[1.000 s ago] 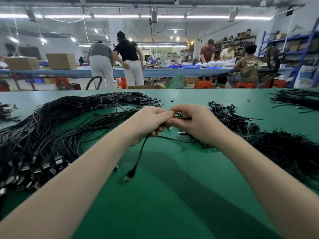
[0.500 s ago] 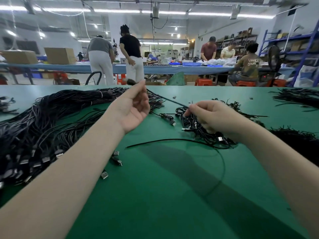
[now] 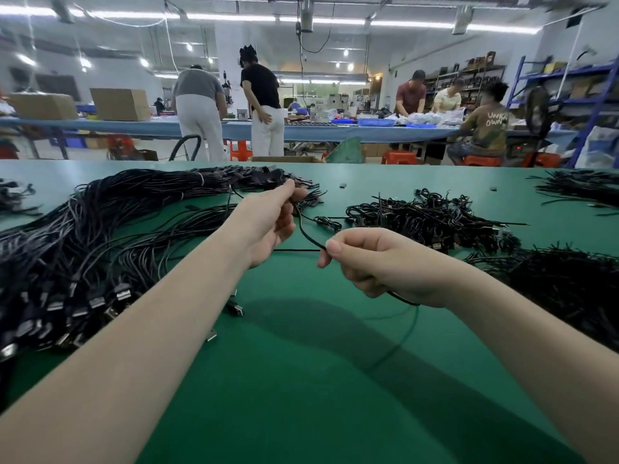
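Note:
A thin black cable (image 3: 310,236) runs between both hands above the green table (image 3: 301,380). My left hand (image 3: 268,222) pinches its upper end between thumb and fingertips, near the tip of the big cable bundle. My right hand (image 3: 375,262) has its fingers curled round the cable lower down, and the slack trails out under the wrist and loops onto the table.
A large bundle of black cables with metal plugs (image 3: 83,256) fills the left side. A tangled heap of short cables (image 3: 432,216) lies right of centre, with more piles at far right (image 3: 569,289). Loose plugs (image 3: 236,308) lie near my left forearm. People work at a far table.
My left hand lifted away from my right, then came down toward the bundle tip with one cable end. My right hand left the tangled heap and drew nearer, now gripping the cable.

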Demonstrator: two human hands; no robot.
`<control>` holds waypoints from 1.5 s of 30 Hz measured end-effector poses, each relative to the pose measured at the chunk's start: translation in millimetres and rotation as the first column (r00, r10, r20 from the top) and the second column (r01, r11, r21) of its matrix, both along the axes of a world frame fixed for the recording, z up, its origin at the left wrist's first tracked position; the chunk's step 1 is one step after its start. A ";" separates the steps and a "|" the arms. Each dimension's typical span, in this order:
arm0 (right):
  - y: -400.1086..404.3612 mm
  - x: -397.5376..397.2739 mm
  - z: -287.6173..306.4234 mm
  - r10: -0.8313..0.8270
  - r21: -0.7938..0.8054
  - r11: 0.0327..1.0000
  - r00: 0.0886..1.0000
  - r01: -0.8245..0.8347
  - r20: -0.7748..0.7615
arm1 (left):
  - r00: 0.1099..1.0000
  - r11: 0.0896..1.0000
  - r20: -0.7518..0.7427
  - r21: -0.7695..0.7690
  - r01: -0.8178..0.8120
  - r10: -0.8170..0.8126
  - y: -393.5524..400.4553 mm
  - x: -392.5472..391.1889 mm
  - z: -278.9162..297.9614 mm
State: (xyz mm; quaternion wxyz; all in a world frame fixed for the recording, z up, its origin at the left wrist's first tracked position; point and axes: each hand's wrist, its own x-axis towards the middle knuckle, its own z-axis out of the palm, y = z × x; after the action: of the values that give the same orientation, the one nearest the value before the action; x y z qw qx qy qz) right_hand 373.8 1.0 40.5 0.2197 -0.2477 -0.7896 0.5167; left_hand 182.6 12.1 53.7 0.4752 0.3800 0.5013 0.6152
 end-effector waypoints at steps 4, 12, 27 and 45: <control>-4.2 -3.7 -3.2 0.055 0.011 0.998 0.998 -0.056 0.038 | 0.993 0.993 0.060 -0.059 0.101 -0.097 -3.6 -1.3 -0.7; -5.9 -2.5 0.5 0.058 0.039 0.997 0.998 -0.059 0.040 | 0.986 0.988 0.070 -0.025 0.154 -0.152 -5.2 0.8 0.8; 10.6 9.8 14.8 -0.442 0.076 0.894 0.897 0.443 -0.026 | 0.550 0.684 -0.407 -0.418 0.598 -0.730 -33.6 7.1 23.7; 14.2 14.4 10.2 -0.494 0.201 0.854 0.869 0.481 0.018 | 0.568 0.773 -0.548 -0.273 0.573 -0.615 -40.6 2.4 39.7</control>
State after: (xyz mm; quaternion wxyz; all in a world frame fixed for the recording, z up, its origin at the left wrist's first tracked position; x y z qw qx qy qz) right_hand 388.2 15.3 50.7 0.3384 -0.4352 -0.7538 0.3577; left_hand 185.0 -28.6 93.3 0.4779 0.6870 0.4889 0.2463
